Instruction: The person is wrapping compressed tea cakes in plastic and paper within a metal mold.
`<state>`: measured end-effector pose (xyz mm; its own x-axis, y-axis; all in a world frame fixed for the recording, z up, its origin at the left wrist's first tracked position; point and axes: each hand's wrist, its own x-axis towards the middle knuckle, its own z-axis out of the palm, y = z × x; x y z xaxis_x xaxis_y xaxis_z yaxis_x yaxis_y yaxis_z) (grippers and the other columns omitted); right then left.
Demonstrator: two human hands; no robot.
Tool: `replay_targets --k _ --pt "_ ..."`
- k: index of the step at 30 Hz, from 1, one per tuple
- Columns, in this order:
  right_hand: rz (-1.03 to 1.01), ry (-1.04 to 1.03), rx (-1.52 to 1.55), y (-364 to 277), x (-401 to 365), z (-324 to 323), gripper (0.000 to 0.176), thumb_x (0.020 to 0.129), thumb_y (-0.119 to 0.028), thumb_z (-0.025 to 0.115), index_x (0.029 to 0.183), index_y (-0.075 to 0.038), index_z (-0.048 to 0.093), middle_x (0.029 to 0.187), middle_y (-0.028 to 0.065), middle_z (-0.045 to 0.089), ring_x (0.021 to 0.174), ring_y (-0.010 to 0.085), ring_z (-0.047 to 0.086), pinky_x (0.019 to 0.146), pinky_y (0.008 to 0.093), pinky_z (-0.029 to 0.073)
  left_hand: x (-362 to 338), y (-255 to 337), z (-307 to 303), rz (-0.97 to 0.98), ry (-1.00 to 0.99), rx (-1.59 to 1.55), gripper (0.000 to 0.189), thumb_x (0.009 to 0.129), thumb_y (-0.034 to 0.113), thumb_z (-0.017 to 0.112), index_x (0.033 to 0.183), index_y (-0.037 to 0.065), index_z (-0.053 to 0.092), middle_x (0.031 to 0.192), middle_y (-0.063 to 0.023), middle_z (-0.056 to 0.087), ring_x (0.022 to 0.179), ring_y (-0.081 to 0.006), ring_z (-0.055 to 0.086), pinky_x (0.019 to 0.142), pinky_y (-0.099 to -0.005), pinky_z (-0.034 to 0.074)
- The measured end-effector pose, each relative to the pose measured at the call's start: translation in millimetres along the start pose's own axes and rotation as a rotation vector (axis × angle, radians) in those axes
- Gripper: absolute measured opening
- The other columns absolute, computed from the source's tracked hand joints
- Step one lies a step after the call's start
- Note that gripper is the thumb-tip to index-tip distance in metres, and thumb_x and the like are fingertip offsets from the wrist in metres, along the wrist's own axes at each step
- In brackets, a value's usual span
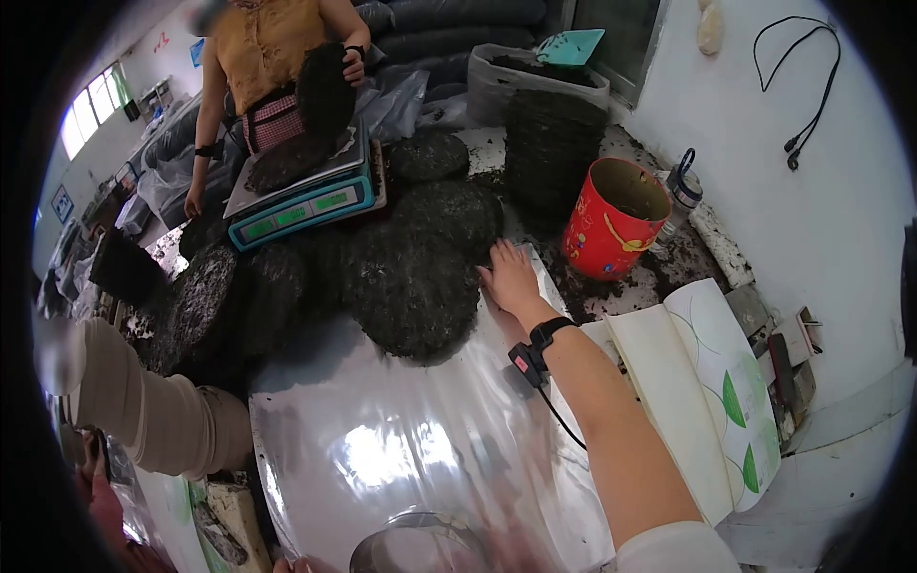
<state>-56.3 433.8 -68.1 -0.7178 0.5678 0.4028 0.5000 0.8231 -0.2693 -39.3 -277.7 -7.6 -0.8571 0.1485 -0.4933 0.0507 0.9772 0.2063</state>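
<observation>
My right hand (pixel 511 277) lies on the shiny plastic film (pixel 382 458), fingers stretched out, at the right edge of a dark round cake (pixel 415 286) that looks like dried seaweed. Its thumb reaches the cake's rim. On that wrist sits a black strap with a small device (pixel 525 363) and a cable. Only a few fingers of my left hand (pixel 304 565) show at the bottom edge, so its grip is hidden. Near it a round, thin-rimmed metal ring (pixel 420 546) rests on the film. More dark cakes (pixel 196 301) lie towards the left.
A co-worker (pixel 267 57) holds a dark cake (pixel 325 91) behind a digital scale (pixel 306 205) with another on it. A red bucket (pixel 616 220), a tall dark stack (pixel 554 153) and a bottle (pixel 684 181) stand right. Pale round stacks (pixel 181 420) and another person's sleeve (pixel 115 516) are left.
</observation>
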Motion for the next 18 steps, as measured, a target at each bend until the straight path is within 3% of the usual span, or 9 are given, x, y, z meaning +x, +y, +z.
replay_targets --k 1,2,8,10,12,13,14,16,18 --pt "0.014 -0.009 -0.025 -0.1 3.5 0.0 0.059 0.094 -0.036 0.057 0.138 0.001 0.048 0.145 0.0153 0.049 0.139 0.0278 0.04 0.12 0.046 0.02 1.3 -6.4 6.2 0.066 0.064 -0.058 0.046 0.098 0.032 0.059 0.129 -0.002 0.057 0.088 -0.0231 0.065 0.071 -0.0319 0.058 0.063 -0.0441 0.044" --pt "0.028 -0.024 -0.051 -0.3 1.7 -0.2 0.061 0.094 -0.04 0.056 0.139 0.0 0.048 0.146 0.015 0.048 0.139 0.0261 0.04 0.121 0.0447 0.017 3.7 -11.8 10.4 0.065 0.057 -0.054 0.046 0.098 0.032 0.059 0.129 -0.002 0.057 0.088 -0.0231 0.065 0.071 -0.0319 0.058 0.063 -0.0441 0.044" --pt "0.053 -0.199 -0.203 -21.9 -35.5 -43.5 0.063 0.095 -0.046 0.051 0.139 -0.001 0.05 0.147 0.0131 0.049 0.142 0.0244 0.037 0.122 0.0513 0.006 -18.6 -31.6 12.4 0.187 0.116 -0.157 0.046 0.097 0.035 0.061 0.121 -0.004 0.059 0.091 -0.021 0.066 0.08 -0.0338 0.063 0.073 -0.0432 0.05" --pt "0.03 -0.165 -0.254 -25.8 -53.2 -59.4 0.075 0.092 -0.051 0.054 0.147 -0.003 0.041 0.154 0.0148 0.038 0.149 0.0325 0.021 0.121 0.0557 0.002 -23.6 -26.0 11.6 0.134 0.182 -0.04 0.045 0.096 0.032 0.063 0.119 -0.007 0.059 0.098 -0.0234 0.066 0.088 -0.0372 0.063 0.079 -0.0438 0.051" --pt "-0.053 -0.007 -0.164 -44.4 -95.6 -104.1 0.083 0.09 -0.05 0.06 0.155 -0.009 0.026 0.159 0.0244 0.023 0.149 0.0412 0.013 0.12 0.0576 0.006 -25.4 -32.0 20.6 0.336 0.46 0.0 0.053 0.095 0.032 0.065 0.125 -0.011 0.054 0.105 -0.0285 0.064 0.095 -0.0417 0.061 0.082 -0.0463 0.05" --pt "-0.123 -0.021 -0.096 -52.7 -121.7 -135.2 0.084 0.09 -0.048 0.061 0.155 -0.01 0.024 0.158 0.0256 0.023 0.148 0.0421 0.014 0.119 0.0584 0.009 -15.0 -44.8 23.6 0.452 0.506 -0.014 0.063 0.094 0.033 0.065 0.131 -0.014 0.047 0.111 -0.0314 0.061 0.1 -0.0432 0.059 0.085 -0.0472 0.049" --pt "-0.213 -0.048 -0.039 -52.3 -156.2 -161.6 0.08 0.09 -0.047 0.061 0.153 -0.01 0.03 0.157 0.0241 0.027 0.148 0.0417 0.015 0.119 0.058 0.009 -49.0 8.9 -11.3 0.526 0.597 -0.095 0.07 0.094 0.035 0.067 0.138 -0.012 0.04 0.115 -0.0288 0.061 0.1 -0.0434 0.059 0.088 -0.0483 0.048" --pt "-0.249 -0.217 -0.089 -46.6 -236.5 -248.4 0.069 0.09 -0.044 0.061 0.146 -0.009 0.042 0.154 0.0204 0.035 0.147 0.0391 0.021 0.12 0.0558 0.013 -58.3 23.2 -23.6 0.584 0.882 0.328 0.059 0.097 0.03 0.063 0.137 -0.006 0.04 0.11 -0.0206 0.063 0.094 -0.0345 0.061 0.085 -0.0429 0.049" --pt "-0.135 -0.312 -0.143 -22.8 -296.7 -314.7 0.065 0.09 -0.042 0.062 0.143 -0.008 0.047 0.151 0.02 0.039 0.145 0.0366 0.028 0.119 0.0543 0.018 -81.8 83.2 -50.5 0.772 0.774 0.097 0.045 0.089 0.021 0.066 0.124 -0.002 0.05 0.103 -0.0176 0.061 0.09 -0.0336 0.06 0.082 -0.0408 0.049"
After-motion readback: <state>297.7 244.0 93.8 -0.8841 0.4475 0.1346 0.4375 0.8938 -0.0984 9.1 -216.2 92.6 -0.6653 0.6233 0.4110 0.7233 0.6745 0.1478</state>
